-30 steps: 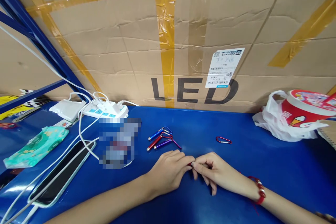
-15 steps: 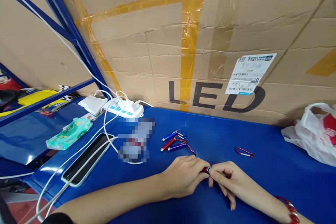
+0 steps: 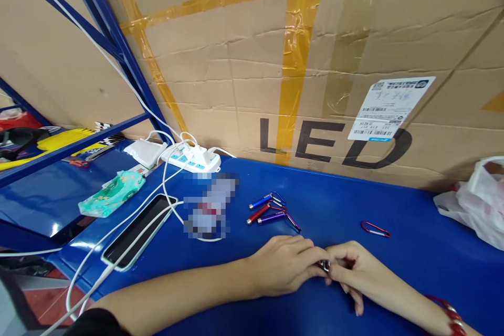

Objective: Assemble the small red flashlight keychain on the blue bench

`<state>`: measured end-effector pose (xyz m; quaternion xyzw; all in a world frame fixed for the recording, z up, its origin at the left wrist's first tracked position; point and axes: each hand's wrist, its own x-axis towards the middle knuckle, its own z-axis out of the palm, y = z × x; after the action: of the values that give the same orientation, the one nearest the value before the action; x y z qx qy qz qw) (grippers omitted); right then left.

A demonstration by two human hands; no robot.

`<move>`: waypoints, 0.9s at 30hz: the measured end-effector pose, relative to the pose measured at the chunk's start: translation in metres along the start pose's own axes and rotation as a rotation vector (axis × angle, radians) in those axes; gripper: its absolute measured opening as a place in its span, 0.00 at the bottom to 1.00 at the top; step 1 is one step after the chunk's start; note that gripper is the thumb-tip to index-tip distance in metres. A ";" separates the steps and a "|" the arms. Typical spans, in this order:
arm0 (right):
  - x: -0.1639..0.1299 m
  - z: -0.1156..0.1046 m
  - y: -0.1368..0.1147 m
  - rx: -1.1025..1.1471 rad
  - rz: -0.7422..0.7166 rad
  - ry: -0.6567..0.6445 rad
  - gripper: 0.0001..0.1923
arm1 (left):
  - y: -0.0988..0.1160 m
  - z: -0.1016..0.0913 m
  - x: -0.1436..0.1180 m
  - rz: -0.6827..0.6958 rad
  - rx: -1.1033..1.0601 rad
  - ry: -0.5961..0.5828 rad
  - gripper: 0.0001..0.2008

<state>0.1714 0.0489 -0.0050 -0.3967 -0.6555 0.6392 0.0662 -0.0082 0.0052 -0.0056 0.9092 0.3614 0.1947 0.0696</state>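
My left hand [image 3: 280,266] is closed around a small red keychain flashlight [image 3: 324,265], most of which its fingers hide. Only a short stretch of red and silver metal shows between the hands. The thumb and forefinger of my right hand [image 3: 352,269] pinch the exposed end, while its other fingers hang loosely below. Beyond my left hand lie a blue flashlight [image 3: 260,203], a red flashlight [image 3: 259,213] and a purple flashlight [image 3: 271,218], each with a carabiner clip. A loose red carabiner [image 3: 375,229] rests on the table to the right.
The blue table [image 3: 397,283] backs onto a large taped cardboard box [image 3: 236,73]. At left are a phone [image 3: 136,233], white cables, a power strip [image 3: 195,159] and a green packet [image 3: 113,193]. A plastic bag [image 3: 474,205] sits at the right edge.
The whole view has shifted slightly, so the scene sits farther right. Between my hands, more silver metal now shows at the flashlight's end. Both hands keep their hold.
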 end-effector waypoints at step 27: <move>0.001 -0.002 0.011 -0.007 -0.026 0.006 0.22 | 0.005 -0.001 -0.002 -0.047 -0.022 0.070 0.11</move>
<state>0.1766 0.0495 -0.0146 -0.3903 -0.6627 0.6347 0.0749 -0.0068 -0.0001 -0.0036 0.8923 0.3827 0.2288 0.0714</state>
